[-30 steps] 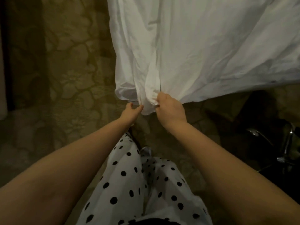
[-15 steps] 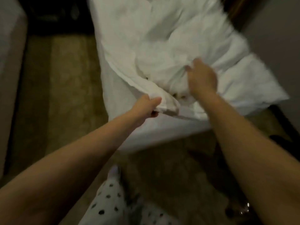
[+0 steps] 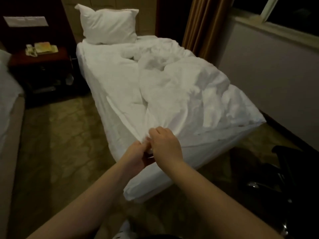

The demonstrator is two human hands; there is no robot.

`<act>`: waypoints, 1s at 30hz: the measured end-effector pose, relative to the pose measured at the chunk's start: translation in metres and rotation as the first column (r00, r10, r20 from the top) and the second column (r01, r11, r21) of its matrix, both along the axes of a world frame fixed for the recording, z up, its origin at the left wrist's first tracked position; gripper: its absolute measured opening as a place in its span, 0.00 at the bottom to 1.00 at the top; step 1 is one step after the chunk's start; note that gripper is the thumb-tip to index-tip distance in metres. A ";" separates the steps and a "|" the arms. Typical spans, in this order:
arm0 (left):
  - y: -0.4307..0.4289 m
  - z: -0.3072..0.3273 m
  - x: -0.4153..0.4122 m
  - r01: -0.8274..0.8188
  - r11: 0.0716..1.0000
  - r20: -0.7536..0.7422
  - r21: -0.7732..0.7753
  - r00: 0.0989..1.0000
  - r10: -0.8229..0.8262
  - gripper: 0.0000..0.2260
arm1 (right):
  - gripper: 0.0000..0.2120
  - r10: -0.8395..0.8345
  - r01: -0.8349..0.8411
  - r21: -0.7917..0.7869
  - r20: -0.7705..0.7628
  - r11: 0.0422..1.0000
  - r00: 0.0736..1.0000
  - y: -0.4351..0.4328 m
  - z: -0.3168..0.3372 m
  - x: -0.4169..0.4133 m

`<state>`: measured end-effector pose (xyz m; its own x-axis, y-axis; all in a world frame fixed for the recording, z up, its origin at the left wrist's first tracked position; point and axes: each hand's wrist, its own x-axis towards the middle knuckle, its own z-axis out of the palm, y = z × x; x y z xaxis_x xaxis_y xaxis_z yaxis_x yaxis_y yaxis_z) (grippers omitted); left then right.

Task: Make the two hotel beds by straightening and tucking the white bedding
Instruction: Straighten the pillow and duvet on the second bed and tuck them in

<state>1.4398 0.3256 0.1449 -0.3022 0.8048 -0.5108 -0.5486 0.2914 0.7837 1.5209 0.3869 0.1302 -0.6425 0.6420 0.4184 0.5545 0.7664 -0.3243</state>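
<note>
The left grip (image 3: 136, 155) and right grip (image 3: 165, 145), touching, both pinch the duvet (image 3: 181, 94) corner. It lies rumpled on the bed (image 3: 107, 75).

Bare forearms (image 3: 89, 200), left hand (image 3: 137, 155), right hand (image 3: 165, 145); white garment (image 3: 123, 228) with black dots

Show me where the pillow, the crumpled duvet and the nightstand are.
pillow (image 3: 108, 25): head view, middle of its white front face.
crumpled duvet (image 3: 186, 87): head view, bunched folds in mid-bed.
nightstand (image 3: 43, 60): head view, bare dark part of its top.
</note>
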 end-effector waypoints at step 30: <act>0.019 -0.069 -0.045 0.006 1.000 0.307 0.006 0.952 -0.008 0.11 | 0.13 -0.162 0.130 -0.324 -0.072 0.937 0.984 -0.006 -0.034 -0.036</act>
